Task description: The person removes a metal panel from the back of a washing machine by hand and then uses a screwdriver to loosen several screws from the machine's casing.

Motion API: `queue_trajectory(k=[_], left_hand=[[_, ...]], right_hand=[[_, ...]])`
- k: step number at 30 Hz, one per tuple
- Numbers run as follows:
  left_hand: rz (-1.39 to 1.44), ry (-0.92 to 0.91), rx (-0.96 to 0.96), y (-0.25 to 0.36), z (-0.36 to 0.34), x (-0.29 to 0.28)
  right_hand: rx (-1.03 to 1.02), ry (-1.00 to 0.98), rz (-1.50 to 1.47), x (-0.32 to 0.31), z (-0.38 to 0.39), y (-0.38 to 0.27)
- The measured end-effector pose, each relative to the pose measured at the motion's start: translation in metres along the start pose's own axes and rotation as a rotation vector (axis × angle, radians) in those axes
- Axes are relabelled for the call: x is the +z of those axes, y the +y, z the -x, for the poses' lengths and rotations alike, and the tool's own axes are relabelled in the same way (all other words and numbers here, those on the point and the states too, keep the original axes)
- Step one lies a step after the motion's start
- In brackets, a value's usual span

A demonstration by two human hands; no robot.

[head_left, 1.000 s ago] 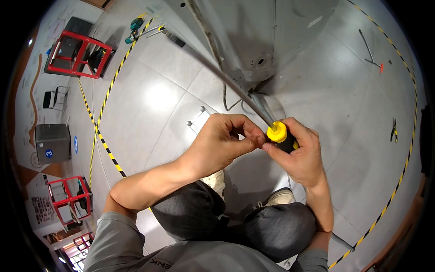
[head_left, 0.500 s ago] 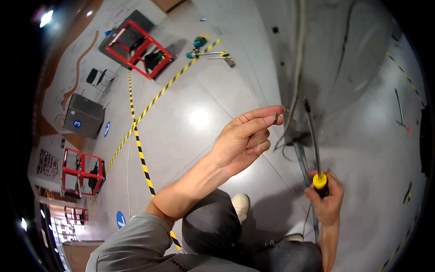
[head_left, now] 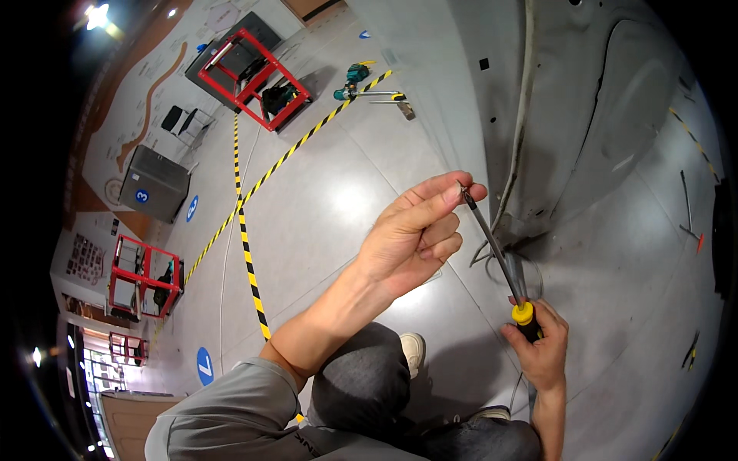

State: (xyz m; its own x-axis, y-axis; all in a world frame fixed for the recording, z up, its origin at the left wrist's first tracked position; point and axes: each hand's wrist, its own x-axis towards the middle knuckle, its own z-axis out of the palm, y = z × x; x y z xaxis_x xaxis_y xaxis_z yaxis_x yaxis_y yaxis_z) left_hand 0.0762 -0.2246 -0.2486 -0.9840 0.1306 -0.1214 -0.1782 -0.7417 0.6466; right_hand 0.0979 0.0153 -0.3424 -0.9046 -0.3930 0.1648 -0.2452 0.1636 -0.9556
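Observation:
My left hand is closed in a pinch on a small screw, held up between thumb and forefinger. Wrapped round the yellow and black handle of a long screwdriver is my right hand. The screwdriver slants up and to the left, and its dark tip meets the screw at my left fingertips. Just beyond my hands rises a grey sheet-metal body panel with small holes and a cable running down it. The screw is mostly covered by my fingers.
A teal power tool and a hammer-like tool lie by yellow-black floor tape. Red-framed carts and a grey box stand at left. A long tool with a red end and pliers lie at right.
My right hand has brought the screwdriver leftward, so its tip now meets the screw in my left fingers. The view has shifted slightly.

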Motion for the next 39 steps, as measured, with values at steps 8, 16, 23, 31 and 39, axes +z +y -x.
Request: queue_trajectory(k=[8, 16, 23, 31, 39], left_hand=[[-0.162, 0.003, 0.112, -0.006, 0.002, 0.005], [-0.322, 0.079, 0.251, 0.001, 0.004, 0.019], [-0.539, -0.124, 0.508, 0.016, -0.005, 0.091], [-0.703, -0.139, 0.830, 0.046, -0.023, 0.168], [-0.934, 0.012, 1.094, 0.116, -0.043, 0.192]], right_hand=[[-0.003, 0.059, 0.087, -0.002, 0.004, -0.005], [-0.099, 0.107, 0.159, -0.009, 0.009, -0.009], [-0.338, 0.178, -0.049, -0.017, -0.013, -0.015], [-0.482, 0.246, -0.119, -0.037, -0.045, -0.077], [-0.627, 0.342, -0.342, 0.012, -0.121, -0.133]])
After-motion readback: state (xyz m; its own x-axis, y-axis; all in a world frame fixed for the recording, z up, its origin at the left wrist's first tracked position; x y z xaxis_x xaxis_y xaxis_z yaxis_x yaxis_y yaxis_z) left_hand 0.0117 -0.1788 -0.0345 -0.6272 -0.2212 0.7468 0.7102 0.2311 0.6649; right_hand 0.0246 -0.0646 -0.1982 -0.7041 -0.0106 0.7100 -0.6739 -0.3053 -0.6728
